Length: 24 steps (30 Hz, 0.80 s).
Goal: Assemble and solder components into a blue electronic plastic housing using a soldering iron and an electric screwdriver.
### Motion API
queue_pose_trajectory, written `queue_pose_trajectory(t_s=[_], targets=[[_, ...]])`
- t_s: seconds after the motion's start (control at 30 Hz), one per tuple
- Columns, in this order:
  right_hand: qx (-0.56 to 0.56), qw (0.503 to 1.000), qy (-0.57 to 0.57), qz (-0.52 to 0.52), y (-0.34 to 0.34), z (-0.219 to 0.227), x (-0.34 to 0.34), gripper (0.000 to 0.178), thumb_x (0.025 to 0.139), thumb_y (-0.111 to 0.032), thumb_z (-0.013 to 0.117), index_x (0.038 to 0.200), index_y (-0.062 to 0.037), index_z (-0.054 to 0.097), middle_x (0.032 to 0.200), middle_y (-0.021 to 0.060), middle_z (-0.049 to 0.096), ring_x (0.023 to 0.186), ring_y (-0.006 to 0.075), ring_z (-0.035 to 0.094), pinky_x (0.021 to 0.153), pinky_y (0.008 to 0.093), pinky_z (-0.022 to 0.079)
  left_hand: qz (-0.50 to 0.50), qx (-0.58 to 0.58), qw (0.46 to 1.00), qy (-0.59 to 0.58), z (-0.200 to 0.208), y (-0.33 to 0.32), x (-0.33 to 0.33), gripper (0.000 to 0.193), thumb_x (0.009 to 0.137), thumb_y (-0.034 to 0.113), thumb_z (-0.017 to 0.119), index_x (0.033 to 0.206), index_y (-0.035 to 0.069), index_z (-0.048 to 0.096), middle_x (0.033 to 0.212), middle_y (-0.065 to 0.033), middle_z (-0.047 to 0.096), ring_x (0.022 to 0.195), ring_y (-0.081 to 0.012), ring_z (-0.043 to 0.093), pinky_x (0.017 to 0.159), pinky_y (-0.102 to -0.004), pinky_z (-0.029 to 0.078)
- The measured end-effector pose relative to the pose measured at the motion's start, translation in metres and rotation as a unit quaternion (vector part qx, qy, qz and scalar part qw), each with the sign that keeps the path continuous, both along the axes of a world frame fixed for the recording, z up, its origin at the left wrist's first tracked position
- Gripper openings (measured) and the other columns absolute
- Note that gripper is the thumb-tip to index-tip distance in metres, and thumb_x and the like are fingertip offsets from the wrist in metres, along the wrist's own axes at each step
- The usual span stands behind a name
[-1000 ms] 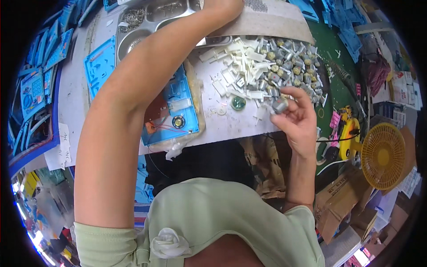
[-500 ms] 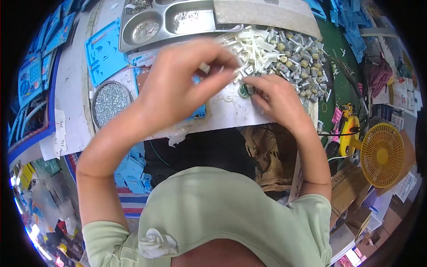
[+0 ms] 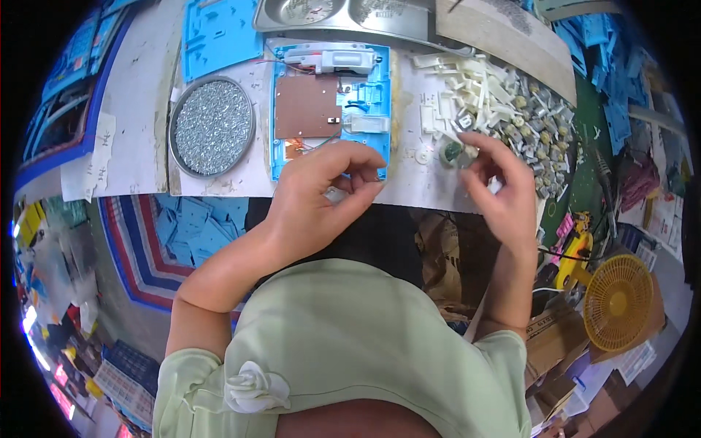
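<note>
My left hand (image 3: 332, 182) is over the table's front edge, just below an open blue plastic housing (image 3: 387, 109). Its fingers are curled and the fingertips pinched; whatever they hold is too small to name. Inside the housing lie a brown circuit board (image 3: 307, 109), thin wires and a clear-and-white part (image 3: 367, 123). My right hand (image 3: 504, 186) is bent around by a small round container with green in it (image 3: 451, 152). Something pale shows between its curled fingers, its kind not clear. A pile of white plastic parts (image 3: 475, 91) lies just beyond.
Left of the housing stands a round metal dish of small screws (image 3: 212, 128). Small grey motors (image 3: 544, 131) are heaped at the right. A steel compartment tray (image 3: 387, 22) and a board (image 3: 504, 29) lie at the back. A yellow fan (image 3: 618, 303) stands at the lower right.
The view has shifted. My left hand has come back toward the table's front edge, uncovering the blue housing. My right hand has drawn slightly away from the green round container.
</note>
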State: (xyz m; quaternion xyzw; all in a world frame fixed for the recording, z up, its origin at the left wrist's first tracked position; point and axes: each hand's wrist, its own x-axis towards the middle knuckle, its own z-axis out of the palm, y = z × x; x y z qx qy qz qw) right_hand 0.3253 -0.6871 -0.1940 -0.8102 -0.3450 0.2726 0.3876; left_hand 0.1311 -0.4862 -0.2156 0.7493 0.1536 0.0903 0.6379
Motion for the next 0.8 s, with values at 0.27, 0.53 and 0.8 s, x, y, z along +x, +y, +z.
queue_pose_trajectory(t_s=[0.27,0.53,0.8], targets=[[0.194,0.886,0.421,0.003,0.037,-0.018,-0.045,0.049,0.088,0.007,0.073,0.135,0.0044,0.06,0.094,0.0015,0.061,0.085,0.0058,0.059,0.077,0.0205,0.051,0.003,-0.005,1.0,-0.011,-0.001,-0.001,0.002,0.036,0.088,-0.008,0.072,0.12,0.002,0.058,0.102,-0.0059,0.066,0.091,-0.01,0.065,0.081,-0.0252,0.056],[0.16,0.91,0.383,0.007,0.045,-0.018,-0.046,0.047,0.088,0.007,0.072,0.133,0.0028,0.061,0.09,0.0002,0.06,0.079,0.0055,0.059,0.071,0.0208,0.051,0.027,0.007,0.998,-0.05,-0.008,-0.002,0.001,0.033,0.087,-0.005,0.072,0.117,0.003,0.061,0.098,-0.0055,0.068,0.084,-0.0112,0.067,0.075,-0.0259,0.057],[0.181,0.973,0.133,0.056,0.042,-0.021,-0.057,0.052,0.083,0.003,0.077,0.133,-0.0017,0.063,0.091,0.0024,0.065,0.076,0.0074,0.06,0.068,0.0217,0.049,0.039,-0.054,0.995,-0.077,-0.008,-0.001,-0.002,0.029,0.086,-0.006,0.073,0.11,0.003,0.061,0.099,-0.0053,0.068,0.085,-0.0121,0.068,0.075,-0.0285,0.059]])
